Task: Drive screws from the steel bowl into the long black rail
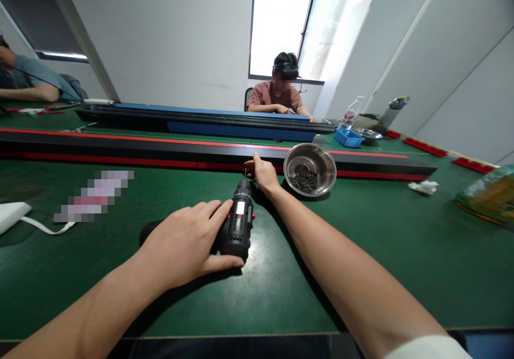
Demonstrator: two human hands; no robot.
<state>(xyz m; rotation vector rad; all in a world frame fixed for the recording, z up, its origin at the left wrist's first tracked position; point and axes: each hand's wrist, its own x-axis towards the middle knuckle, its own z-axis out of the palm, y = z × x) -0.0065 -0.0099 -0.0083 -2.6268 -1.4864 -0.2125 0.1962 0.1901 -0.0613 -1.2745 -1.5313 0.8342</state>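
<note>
My left hand [187, 241] is wrapped around a black cordless drill [237, 222], which lies on its side with the bit facing away from me. The thin bit [245, 174] ends close to the near side of a long black bar with red edges [180, 150]. Beside that tip, my right hand [263, 174] has its fingers bent together against the bar, and whatever they pinch is too small to see. Just right of this hand, a steel bowl [327, 169] leans against the bar. Several small dark screws [304, 181] lie in it.
A second long bar [201, 117] lies farther back, before a seated co-worker [277, 94]. A blue basket [348, 138], a bottle [352, 110] and a metal dish [371, 134] stand back right. Crumpled tissue [424, 187] lies right; a white device with a cable [14, 214] sits left.
</note>
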